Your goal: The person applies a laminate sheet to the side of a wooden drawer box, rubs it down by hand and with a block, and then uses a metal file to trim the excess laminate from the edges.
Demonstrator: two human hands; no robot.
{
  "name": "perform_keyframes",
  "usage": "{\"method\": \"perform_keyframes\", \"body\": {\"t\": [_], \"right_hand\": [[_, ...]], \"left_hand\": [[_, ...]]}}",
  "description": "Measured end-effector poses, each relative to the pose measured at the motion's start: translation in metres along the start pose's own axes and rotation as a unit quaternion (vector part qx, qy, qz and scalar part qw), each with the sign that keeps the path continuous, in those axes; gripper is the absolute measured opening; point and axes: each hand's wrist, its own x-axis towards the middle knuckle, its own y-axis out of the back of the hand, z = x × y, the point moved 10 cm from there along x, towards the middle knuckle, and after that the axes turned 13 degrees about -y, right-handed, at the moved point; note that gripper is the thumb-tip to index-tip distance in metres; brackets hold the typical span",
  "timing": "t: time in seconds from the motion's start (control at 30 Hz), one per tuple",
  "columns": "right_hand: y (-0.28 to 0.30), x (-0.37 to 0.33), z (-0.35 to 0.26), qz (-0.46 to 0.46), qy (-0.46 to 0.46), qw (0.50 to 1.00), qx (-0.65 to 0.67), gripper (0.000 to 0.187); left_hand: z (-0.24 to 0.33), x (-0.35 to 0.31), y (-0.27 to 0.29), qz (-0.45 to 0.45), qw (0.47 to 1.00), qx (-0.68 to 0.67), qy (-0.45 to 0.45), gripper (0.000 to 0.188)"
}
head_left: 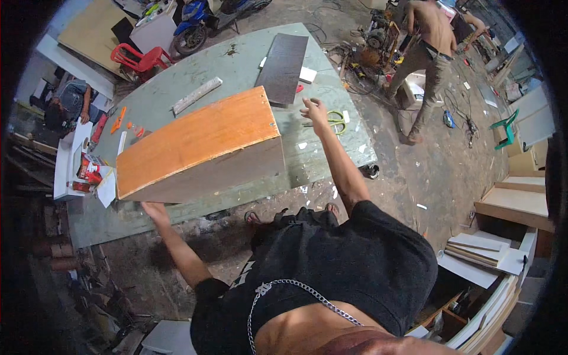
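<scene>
A long box (198, 139) with an orange-brown wooden top and greyish sides sits at an angle on the pale green worktable (236, 65). My left hand (155, 213) is at the box's lower left edge, its fingers hidden by the box. Held above the table to the right of the box, my right hand (315, 112) is empty, with its fingers apart and partly bent. Just right of that hand lie green-handled scissors (336, 122). Beyond it rests a dark flat panel (283, 68), with a white piece partly under it.
A pale worn strip (197, 96) and an orange tool (118, 118) lie on the table. One person (71, 103) is at the left; another (429, 56) stands at the back right amid cables and tools. A red chair (142, 59) stands behind the table. Boards (479, 251) are stacked at right.
</scene>
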Motion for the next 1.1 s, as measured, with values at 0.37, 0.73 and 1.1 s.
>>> {"method": "perform_keyframes", "body": {"t": [0.37,0.73,1.1], "right_hand": [[-0.049,0.114,0.087,-0.009,-0.105,0.994,-0.024,0.034],[0.005,-0.001,-0.007,-0.041,0.049,0.989,0.132,0.013],[0.092,-0.164,-0.008,-0.010,0.111,0.984,0.138,0.017]], "left_hand": [[-0.075,-0.201,0.044,-0.187,0.918,0.280,0.211,0.043],[-0.085,-0.322,-0.232,-0.577,0.777,0.112,0.228,0.037],[-0.128,-0.326,-0.424,-0.243,0.858,-0.002,0.453,0.070]]}}
